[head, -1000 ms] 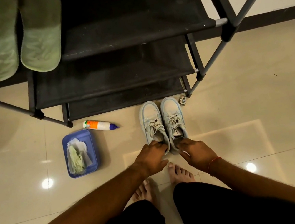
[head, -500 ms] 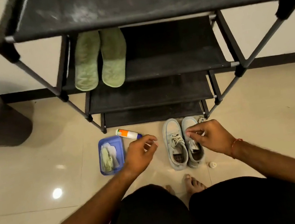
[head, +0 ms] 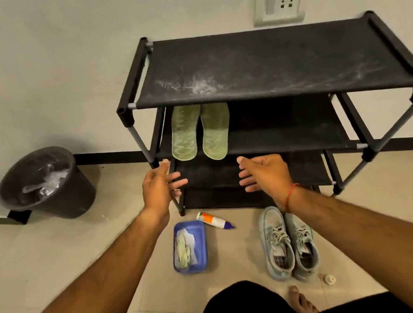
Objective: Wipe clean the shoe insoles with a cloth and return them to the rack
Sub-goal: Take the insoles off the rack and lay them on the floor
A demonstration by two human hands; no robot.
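Note:
Two green insoles (head: 200, 132) lie side by side on the second shelf of a black shoe rack (head: 267, 69), at its left end. My left hand (head: 160, 188) and my right hand (head: 260, 172) are held out in front of the rack, just below the insoles, fingers straight and holding nothing. On the floor stands a blue tray (head: 204, 264) holding a pale green cloth (head: 184, 250) and white paper. A pair of light grey sneakers (head: 288, 243) stands on the floor to the right of the tray.
A white bottle with an orange label and blue tip (head: 213, 220) lies by the tray. A dark waste bin (head: 46, 183) stands at the left against the wall. A small white cap (head: 329, 279) lies near my bare foot (head: 302, 301). A wall socket (head: 279, 3) is above the rack.
Both hands let go of the sneakers, rose from the floor and now reach toward the rack's second shelf. The view has lifted, showing the whole rack.

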